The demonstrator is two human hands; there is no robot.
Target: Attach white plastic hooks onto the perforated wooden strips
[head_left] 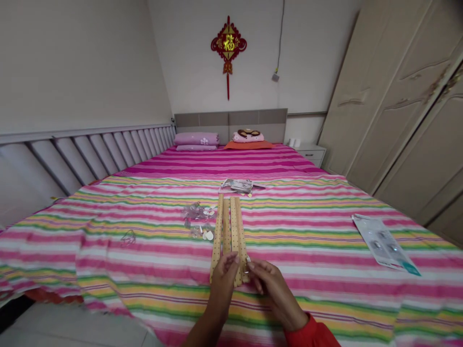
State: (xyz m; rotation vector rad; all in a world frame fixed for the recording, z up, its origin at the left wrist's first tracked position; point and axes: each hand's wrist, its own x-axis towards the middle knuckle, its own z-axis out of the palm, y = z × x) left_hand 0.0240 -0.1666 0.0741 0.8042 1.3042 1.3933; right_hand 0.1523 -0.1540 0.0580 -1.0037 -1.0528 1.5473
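Note:
Wooden strips with rows of small dark holes (234, 217) lie side by side lengthwise on the striped bedsheet. Over their near end is my left hand (222, 277), its fingers curled and the thumb close to the fingertips; whatever may be between them is hidden. My right hand (271, 284), in a red sleeve, pinches a small clear piece with a shiny part (247, 263) between thumb and fingers, just above the right-hand strip. Left of the strips lies a loose pile of clear plastic pieces (197, 212), with white round pieces (208, 235) near it.
A clear blister pack (379, 241) lies on the bed at right. Beyond the strips is a plastic packet (237, 185). Crumpled clear plastic (128, 237) sits at left. Folded bedding (197, 140) rests by the headboard (256, 123); a wardrobe (390, 96) stands at right.

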